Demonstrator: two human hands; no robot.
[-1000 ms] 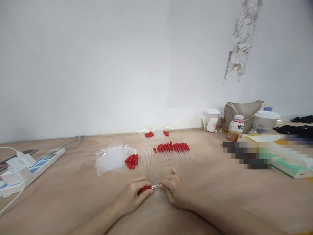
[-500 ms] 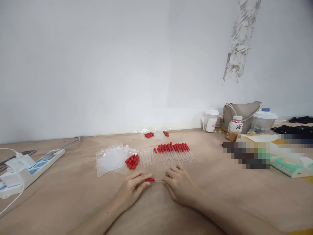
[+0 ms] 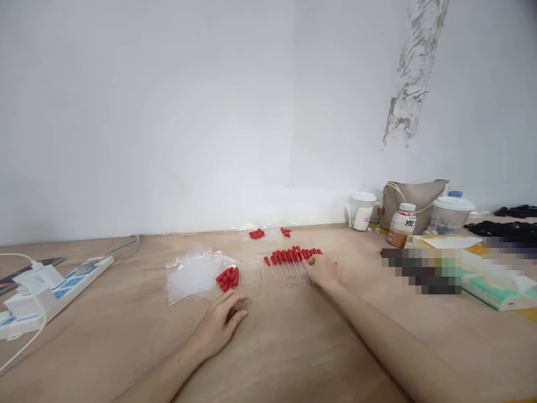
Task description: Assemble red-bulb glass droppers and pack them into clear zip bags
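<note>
White wall [image 3: 210, 112] backs a brown surface [image 3: 277, 347]. I see the right hand [image 3: 321, 270] at the right end of a row of slim clear droppers with red rubbery bulbs [image 3: 289, 256], most lying at its nine-to-ten o'clock, long axes running eleven to five; whether its bunched fingers pinch one, I can't tell. Thumb and fingers parted, the left hand [image 3: 220, 323] shows nothing held. Nearer it, loose red teardrop-shaped bulbs [image 3: 227, 278] lie at twelve, thin clear tubes [image 3: 251, 273] at one.
</note>
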